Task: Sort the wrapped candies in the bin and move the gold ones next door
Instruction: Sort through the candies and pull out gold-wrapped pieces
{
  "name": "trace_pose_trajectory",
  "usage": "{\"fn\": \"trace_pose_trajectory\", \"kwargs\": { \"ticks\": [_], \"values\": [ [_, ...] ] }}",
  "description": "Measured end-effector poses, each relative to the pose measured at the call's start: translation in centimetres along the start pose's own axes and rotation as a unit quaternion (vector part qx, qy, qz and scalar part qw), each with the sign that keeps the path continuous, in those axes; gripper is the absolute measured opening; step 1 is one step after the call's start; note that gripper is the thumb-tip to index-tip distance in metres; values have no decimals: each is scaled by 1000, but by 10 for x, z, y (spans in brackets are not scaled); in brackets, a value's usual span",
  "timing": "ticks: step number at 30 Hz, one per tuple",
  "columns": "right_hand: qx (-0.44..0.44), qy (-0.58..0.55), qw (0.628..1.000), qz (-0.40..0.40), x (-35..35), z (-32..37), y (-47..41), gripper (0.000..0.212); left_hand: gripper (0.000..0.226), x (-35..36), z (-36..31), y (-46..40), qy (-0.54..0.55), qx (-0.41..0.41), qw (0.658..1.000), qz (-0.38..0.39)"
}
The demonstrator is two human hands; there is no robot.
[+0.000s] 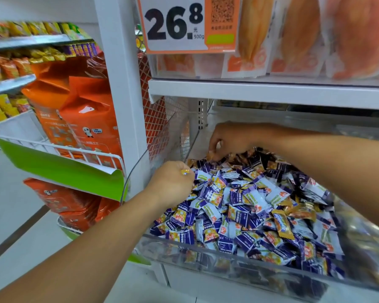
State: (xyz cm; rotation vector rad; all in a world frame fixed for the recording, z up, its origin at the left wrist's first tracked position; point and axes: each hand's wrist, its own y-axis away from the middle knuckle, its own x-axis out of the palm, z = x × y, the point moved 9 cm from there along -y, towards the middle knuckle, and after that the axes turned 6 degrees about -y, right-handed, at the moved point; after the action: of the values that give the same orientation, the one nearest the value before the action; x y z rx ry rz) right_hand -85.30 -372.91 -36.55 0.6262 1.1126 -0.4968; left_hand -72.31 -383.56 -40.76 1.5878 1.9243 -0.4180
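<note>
A clear plastic bin (206, 256) on a white shelf is filled with a loose heap of small purple-and-white wrapped candies (234, 206), lying at all angles and piled highest toward the rear. A few gold-wrapped candies (282, 224) lie on top of the heap at the right, clustered near the bin's right wall, one tilted lengthwise toward the front. More gold wrappers (214, 155) show at the rear left edge of the heap. The bin's rear left floor is bare.
</note>
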Motion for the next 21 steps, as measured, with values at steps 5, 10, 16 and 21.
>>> {"fn": "trace_pose_trajectory", "kwargs": {
  "ticks": [5, 10, 16, 21],
  "values": [
    [70, -518, 850, 71, 6, -1, 21, 20, 30, -1, -1, -1, 26, -17, 999, -4],
    [72, -740, 660, 108, 22, 28, 25, 19, 40, 1, -7, 0, -57, 3, 998, -4],
    [83, -633, 766, 79, 32, 31, 18, 53, 28, 9, 2, 3, -124, -2, 991, 53],
    [19, -47, 998, -25, 15, 41, -23, 29, 23, 6, -4, 9, -165, 27, 984, 55]
  ]
}}
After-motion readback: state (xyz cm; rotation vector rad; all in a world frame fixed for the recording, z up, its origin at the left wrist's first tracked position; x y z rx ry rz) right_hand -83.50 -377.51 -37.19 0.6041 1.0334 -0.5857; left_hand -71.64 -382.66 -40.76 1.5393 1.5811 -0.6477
